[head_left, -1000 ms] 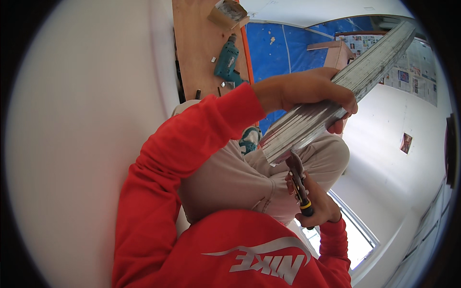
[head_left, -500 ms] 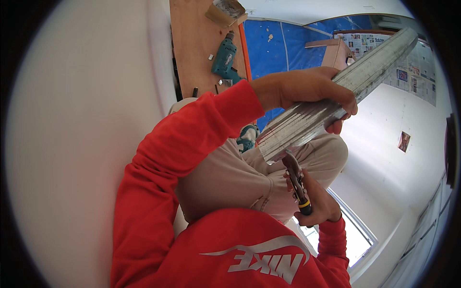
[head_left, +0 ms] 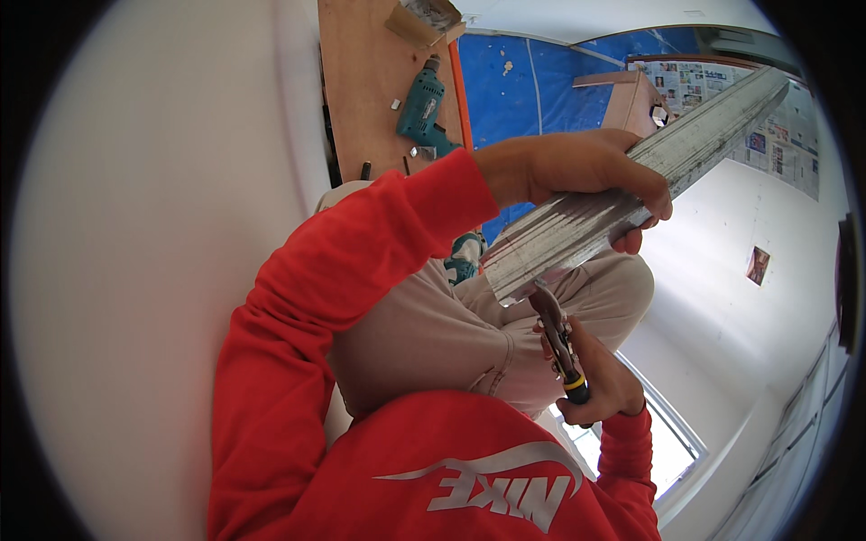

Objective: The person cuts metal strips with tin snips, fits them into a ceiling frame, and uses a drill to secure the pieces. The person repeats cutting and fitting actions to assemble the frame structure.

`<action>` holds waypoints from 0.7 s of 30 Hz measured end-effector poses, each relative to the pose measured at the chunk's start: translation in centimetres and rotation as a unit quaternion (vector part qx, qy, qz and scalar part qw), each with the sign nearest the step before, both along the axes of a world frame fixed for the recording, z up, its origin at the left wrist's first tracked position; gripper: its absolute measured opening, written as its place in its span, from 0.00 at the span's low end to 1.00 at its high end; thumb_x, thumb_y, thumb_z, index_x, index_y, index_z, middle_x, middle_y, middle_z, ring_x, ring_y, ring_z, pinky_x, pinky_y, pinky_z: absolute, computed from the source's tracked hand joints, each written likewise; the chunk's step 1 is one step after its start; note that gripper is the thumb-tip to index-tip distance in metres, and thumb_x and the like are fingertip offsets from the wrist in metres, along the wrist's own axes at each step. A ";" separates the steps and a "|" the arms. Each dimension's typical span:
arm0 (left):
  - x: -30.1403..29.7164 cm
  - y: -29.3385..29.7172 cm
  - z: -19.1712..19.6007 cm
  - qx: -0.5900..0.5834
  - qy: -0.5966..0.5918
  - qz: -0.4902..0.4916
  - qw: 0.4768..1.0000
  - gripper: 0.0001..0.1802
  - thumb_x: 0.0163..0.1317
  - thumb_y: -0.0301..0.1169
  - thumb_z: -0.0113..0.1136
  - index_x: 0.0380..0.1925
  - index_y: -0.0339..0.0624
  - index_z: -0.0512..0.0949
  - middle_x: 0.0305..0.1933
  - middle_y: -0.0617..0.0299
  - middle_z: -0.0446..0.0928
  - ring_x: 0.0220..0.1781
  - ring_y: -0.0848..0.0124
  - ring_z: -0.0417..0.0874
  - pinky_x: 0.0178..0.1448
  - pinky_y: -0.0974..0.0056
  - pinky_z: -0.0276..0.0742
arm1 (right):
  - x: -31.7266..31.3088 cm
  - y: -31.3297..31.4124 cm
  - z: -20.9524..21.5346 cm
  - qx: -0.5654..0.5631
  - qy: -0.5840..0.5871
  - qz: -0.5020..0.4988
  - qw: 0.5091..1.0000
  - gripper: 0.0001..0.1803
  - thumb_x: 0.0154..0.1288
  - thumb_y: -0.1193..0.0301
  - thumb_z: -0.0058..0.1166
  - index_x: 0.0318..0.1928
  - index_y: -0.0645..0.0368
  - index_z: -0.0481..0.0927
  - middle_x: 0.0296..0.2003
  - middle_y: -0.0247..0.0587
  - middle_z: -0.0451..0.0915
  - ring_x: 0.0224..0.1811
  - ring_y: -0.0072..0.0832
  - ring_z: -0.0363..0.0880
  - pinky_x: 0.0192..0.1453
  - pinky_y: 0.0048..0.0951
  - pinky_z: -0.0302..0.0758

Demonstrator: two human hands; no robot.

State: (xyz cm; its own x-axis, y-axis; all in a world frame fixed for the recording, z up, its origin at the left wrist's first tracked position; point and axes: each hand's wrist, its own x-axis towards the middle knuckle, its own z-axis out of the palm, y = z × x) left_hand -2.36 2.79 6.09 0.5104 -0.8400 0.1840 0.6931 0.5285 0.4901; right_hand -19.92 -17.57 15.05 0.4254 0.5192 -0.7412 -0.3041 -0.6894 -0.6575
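My left hand (head_left: 591,173) is closed around a long grey metal channel (head_left: 546,245) with ridges along its face. The channel slants from its near end over my lap up to the far right. My right hand (head_left: 612,383) grips tin snips (head_left: 557,338) with dark handles and a yellow band. At the near end of the channel, the jaws of the snips touch its lower edge. I cannot tell from here how far the blades are closed on the metal.
On the left, a wooden board (head_left: 365,108) carries a teal power drill (head_left: 426,106), a cardboard box (head_left: 419,22) and small loose pieces. Blue sheeting (head_left: 505,90) covers the floor beyond. A pale wall (head_left: 153,270) runs close on the left. Newspaper sheets (head_left: 789,153) lie at the far right.
The channel's far end has dipped slightly and shifted a little right. My right hand and the snips have moved very slightly; both grips remain the same.
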 end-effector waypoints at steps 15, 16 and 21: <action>0.4 -0.1 -0.3 -0.017 0.003 -0.020 1.000 0.19 0.60 0.31 0.68 0.42 0.25 0.75 0.32 0.51 0.80 0.28 0.65 0.88 0.31 0.64 0.86 | 0.9 0.2 0.5 -0.018 0.036 -0.003 0.999 0.59 0.36 0.69 0.67 0.75 0.65 0.57 0.54 0.57 0.79 0.57 0.51 0.79 0.65 0.42 0.73; 0.4 -0.1 -0.3 -0.016 0.004 -0.022 1.000 0.19 0.60 0.31 0.68 0.42 0.25 0.75 0.32 0.51 0.80 0.28 0.65 0.88 0.31 0.64 0.86 | 1.0 0.3 0.5 -0.015 0.033 0.000 0.999 0.59 0.37 0.69 0.67 0.75 0.65 0.57 0.54 0.57 0.79 0.57 0.51 0.79 0.65 0.42 0.73; 0.5 -0.1 -0.1 -0.026 0.003 -0.028 0.999 0.19 0.60 0.31 0.68 0.42 0.24 0.75 0.32 0.52 0.79 0.29 0.65 0.88 0.31 0.64 0.87 | 1.1 0.6 0.4 -0.006 0.026 0.006 1.000 0.58 0.37 0.68 0.67 0.75 0.65 0.58 0.53 0.55 0.79 0.55 0.51 0.79 0.64 0.42 0.73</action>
State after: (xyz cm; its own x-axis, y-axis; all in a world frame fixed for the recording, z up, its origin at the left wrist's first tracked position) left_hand -1.84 2.73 5.94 0.4642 -0.8567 0.2251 0.7255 0.5135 0.4582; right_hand -18.85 -17.02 15.43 0.3795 0.5150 -0.7686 -0.3292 -0.7012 -0.6324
